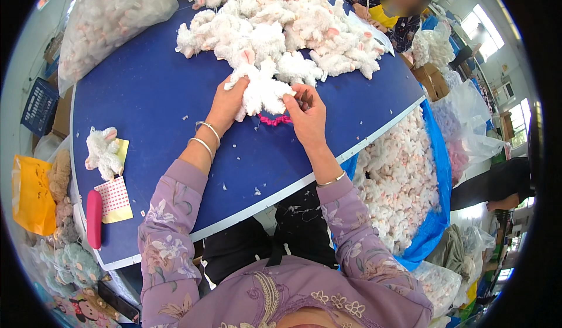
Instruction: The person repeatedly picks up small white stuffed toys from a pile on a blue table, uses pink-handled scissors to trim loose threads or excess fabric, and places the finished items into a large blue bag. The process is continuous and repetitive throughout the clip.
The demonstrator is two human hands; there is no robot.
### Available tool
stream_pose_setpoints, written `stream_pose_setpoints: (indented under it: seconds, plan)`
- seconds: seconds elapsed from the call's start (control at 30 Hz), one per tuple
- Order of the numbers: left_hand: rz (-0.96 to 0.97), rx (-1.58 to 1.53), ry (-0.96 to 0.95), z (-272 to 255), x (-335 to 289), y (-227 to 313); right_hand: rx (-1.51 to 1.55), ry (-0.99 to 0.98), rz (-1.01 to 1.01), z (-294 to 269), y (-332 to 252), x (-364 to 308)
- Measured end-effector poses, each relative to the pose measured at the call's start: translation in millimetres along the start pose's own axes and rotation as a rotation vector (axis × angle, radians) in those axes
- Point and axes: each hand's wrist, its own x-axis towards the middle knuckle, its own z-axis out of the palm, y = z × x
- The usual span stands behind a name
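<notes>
Fingers (pixel 291 98) of the right hand (pixel 305 112) are curled in and pinch the right end of a white plush rabbit (pixel 261 89); we record them as closed on it. Our left hand (pixel 229 102) wraps the toy's left side from below, its fingers bent around the fur, so both hands grip the same rabbit. We hold the rabbit just above the blue table (pixel 146 94), near the middle of its top and just short of the heap behind it.

Directly under the rabbit, between the two hands, a pink ruffled trim (pixel 274 119) lies on the table; whether it joins the toy we cannot tell. Silver bangles (pixel 206 135) sit on our left wrist, and a thin bracelet (pixel 331 180) on the right.

Behind the hands, a pile of white plush rabbits (pixel 281 23) with pink ears covers the far part of the table. At the left edge we note a lone plush rabbit (pixel 102 149), a dotted card (pixel 115 198) and a red case (pixel 93 219). To our right, below the table edge, a blue-lined bin (pixel 439 211) holds many more white toys. A clear bag of toys (pixel 111 12) rests at the far left, and another person (pixel 398 6) sits beyond the pile.
</notes>
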Motion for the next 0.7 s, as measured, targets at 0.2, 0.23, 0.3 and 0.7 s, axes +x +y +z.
stream_pose_setpoints:
  seconds: [0.2, 0.23, 0.3, 0.7]
  plan:
    - [0.041, 0.088, 0.012, -1, 0, -1, -0.224, 0.104, -0.072, -13, -2, 12]
    - [0.038, 0.131, -0.003, -1, 1, -1, -0.235, 0.093, -0.106, -13, -2, 17]
    - [0.074, 0.189, -0.031, -2, 1, -4, -0.276, 0.036, -0.104, -8, -12, 20]
    - [0.107, 0.194, -0.088, -1, -3, 0, -0.202, -0.083, 0.108, 7, -3, 25]
